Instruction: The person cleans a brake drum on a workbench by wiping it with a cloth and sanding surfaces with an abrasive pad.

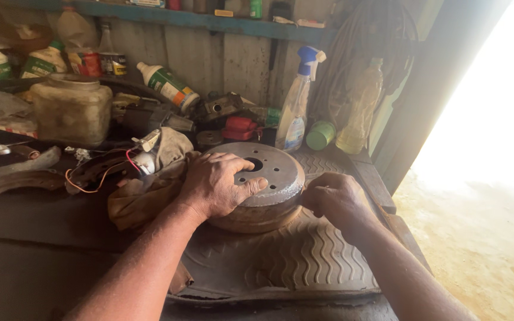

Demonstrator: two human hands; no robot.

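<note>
**Grip and Support on the Brake Drum**

Grip of the left hand point(218, 184): palm flat on the top face of the rusty brake drum point(263, 190), fingers spread, thumb hooked over the rim; it presses down rather than closing round anything. Right hand point(331, 199): fingers curled against the drum's right wall; whether they pinch a small item there cannot be told.

Position: the drum sits hub face up on a ribbed rubber mat point(281, 261) near the right edge of the desk point(25, 238), just beside a crumpled brown rag point(144, 199).

Procedure notes (judgement):
- Keep the left palm clear of the centre bore and stud holes.
- Hold steady downward pressure so that the drum does not creep on the mat.
- Work the right hand along the wall while the left steadies the drum.

Containers along the back edge of the desk:
- Spray bottle point(295, 113), clear body, blue-and-white trigger head, pale label low on the body.
- Green cap-shaped cup point(320, 135), lying beside it.
- Yellowish clear bottle point(358, 113), at the back right corner.
- White bottle point(168, 86) with green-and-orange label, tipped over.
- Cloudy plastic jar point(71, 110), toward the left.
</note>
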